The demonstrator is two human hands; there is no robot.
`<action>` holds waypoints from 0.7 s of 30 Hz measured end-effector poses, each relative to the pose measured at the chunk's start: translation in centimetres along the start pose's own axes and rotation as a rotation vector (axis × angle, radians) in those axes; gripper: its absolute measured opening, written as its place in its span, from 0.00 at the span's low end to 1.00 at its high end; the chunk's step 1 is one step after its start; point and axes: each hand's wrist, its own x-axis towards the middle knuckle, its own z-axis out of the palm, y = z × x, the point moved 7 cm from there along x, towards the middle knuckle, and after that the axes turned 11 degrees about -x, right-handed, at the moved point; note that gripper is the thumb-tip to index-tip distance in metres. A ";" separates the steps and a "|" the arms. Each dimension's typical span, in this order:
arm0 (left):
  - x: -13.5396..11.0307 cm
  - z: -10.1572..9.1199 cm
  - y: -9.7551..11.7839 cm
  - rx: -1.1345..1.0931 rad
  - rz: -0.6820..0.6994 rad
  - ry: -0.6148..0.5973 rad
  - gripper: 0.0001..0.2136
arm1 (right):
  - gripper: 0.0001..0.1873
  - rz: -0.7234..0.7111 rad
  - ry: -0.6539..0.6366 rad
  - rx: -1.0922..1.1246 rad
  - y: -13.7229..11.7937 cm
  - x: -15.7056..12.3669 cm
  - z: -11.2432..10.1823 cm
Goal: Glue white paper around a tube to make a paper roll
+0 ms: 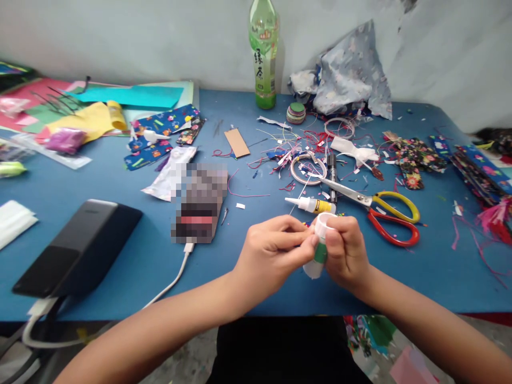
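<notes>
While your right hand (347, 253) curls fingers around the white tube (320, 253), your left hand (276, 250) pinches its left side; scissors (370, 201) and glue (314, 205) lie beyond.

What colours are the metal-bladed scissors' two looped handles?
Yellow handle and red handle, clearest in the head view.

Blue tbl (440, 266), pale wall (160, 42) bhnd, grey flr (196, 352) below
</notes>
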 end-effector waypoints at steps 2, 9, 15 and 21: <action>0.0 0.0 0.1 0.018 0.017 0.009 0.07 | 0.05 -0.030 -0.004 -0.005 -0.2 0.1 0.0; 0.2 -0.2 0.3 -0.050 -0.013 0.027 0.06 | 0.05 0.045 0.026 0.048 0.4 -0.1 -0.2; 0.3 -0.5 0.3 -0.088 0.038 0.045 0.06 | 0.06 -0.071 0.043 0.002 0.7 0.0 -0.4; 0.5 -0.6 -0.2 -0.081 -0.044 0.060 0.05 | 0.06 -0.123 0.060 -0.039 0.2 0.2 -0.5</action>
